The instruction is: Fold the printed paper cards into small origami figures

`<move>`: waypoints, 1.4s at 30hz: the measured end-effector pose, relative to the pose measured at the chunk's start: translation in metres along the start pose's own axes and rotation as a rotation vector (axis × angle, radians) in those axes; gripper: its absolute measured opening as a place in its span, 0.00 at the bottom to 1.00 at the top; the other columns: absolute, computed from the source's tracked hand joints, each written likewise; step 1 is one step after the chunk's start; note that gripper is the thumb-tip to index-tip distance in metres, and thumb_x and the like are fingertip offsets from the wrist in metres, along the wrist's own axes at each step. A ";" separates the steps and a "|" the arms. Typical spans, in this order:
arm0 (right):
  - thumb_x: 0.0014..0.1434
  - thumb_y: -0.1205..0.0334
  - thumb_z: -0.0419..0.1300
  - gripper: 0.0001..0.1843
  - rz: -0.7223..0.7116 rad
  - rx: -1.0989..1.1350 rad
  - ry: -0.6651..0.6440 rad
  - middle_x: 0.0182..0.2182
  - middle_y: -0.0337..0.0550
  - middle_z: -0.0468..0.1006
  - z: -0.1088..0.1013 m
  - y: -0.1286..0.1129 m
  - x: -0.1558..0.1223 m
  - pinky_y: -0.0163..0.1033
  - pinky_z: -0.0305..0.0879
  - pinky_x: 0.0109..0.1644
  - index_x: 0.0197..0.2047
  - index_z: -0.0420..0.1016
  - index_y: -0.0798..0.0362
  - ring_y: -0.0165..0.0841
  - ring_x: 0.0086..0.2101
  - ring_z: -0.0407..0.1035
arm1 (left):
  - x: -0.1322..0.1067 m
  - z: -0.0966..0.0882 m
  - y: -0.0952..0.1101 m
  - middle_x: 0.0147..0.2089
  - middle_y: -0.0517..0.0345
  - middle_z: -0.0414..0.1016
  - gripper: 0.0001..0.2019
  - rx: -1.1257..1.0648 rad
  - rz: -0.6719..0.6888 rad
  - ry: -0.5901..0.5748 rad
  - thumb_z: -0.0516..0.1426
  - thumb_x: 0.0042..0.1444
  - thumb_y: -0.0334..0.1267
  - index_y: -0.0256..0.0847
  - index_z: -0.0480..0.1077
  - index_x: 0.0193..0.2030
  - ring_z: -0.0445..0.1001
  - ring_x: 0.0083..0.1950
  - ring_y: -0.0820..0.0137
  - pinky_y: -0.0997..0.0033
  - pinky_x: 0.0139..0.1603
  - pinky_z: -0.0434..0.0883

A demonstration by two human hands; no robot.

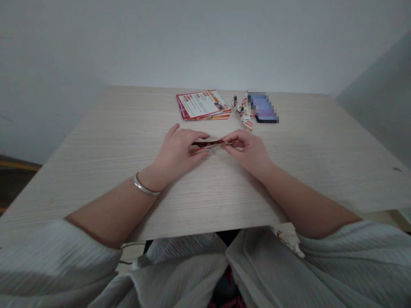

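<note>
Over the middle of the table, both hands hold a narrow folded piece of printed paper (210, 145), red and white with a dark inner side. My left hand (180, 147), with a silver bangle at the wrist, has its thumb and fingers around the paper's left end. The paper's layers stand apart there. At the right end, my right hand (248, 149) pinches the paper between thumb and fingertips. Beyond the hands lies a stack of printed leaflets (202, 105) with red borders. To its right are several twisted, folded paper pieces (243, 113) in similar print.
A phone (263, 108), its screen blurred out, lies at the back right beside the folded pieces. The pale wood-grain table (96, 141) meets a white wall (205, 42) at its far edge. A small dark mark (397, 169) shows near the right edge.
</note>
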State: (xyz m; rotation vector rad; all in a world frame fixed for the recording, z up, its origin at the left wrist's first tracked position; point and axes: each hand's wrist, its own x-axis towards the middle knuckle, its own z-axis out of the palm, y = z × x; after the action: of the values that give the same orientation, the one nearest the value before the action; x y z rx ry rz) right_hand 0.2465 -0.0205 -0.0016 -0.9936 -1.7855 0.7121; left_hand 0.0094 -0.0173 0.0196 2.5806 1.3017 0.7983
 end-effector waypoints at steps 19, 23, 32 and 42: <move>0.64 0.62 0.66 0.04 -0.383 -0.373 0.146 0.44 0.40 0.89 -0.007 -0.008 0.003 0.51 0.70 0.58 0.42 0.79 0.44 0.40 0.46 0.81 | -0.004 -0.002 0.014 0.42 0.61 0.85 0.08 -0.113 0.098 0.198 0.57 0.69 0.41 0.47 0.77 0.42 0.82 0.46 0.66 0.48 0.75 0.65; 0.64 0.61 0.66 0.02 -0.419 -0.337 0.116 0.40 0.38 0.89 -0.008 -0.008 0.004 0.51 0.70 0.57 0.39 0.80 0.44 0.39 0.43 0.81 | -0.004 -0.001 0.014 0.43 0.61 0.85 0.05 -0.163 0.090 0.208 0.57 0.66 0.38 0.46 0.76 0.42 0.82 0.46 0.67 0.47 0.76 0.65; 0.65 0.57 0.66 0.05 -0.389 -0.361 0.060 0.37 0.37 0.88 -0.007 -0.017 0.001 0.54 0.70 0.58 0.36 0.84 0.40 0.42 0.45 0.79 | 0.000 -0.004 0.011 0.40 0.58 0.85 0.11 -0.058 0.214 0.189 0.56 0.67 0.43 0.46 0.77 0.37 0.81 0.44 0.66 0.47 0.73 0.65; 0.65 0.56 0.67 0.07 -0.397 -0.395 0.072 0.34 0.36 0.87 -0.004 -0.022 -0.003 0.52 0.71 0.55 0.33 0.82 0.40 0.41 0.43 0.77 | 0.000 -0.004 0.012 0.40 0.62 0.84 0.12 0.079 0.275 0.222 0.56 0.70 0.44 0.50 0.78 0.37 0.79 0.44 0.66 0.43 0.75 0.61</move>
State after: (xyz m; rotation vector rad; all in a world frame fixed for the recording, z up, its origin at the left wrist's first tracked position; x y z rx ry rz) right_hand 0.2435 -0.0336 0.0164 -0.8597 -2.0205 0.0761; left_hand 0.0157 -0.0253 0.0266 2.8417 1.0592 1.1299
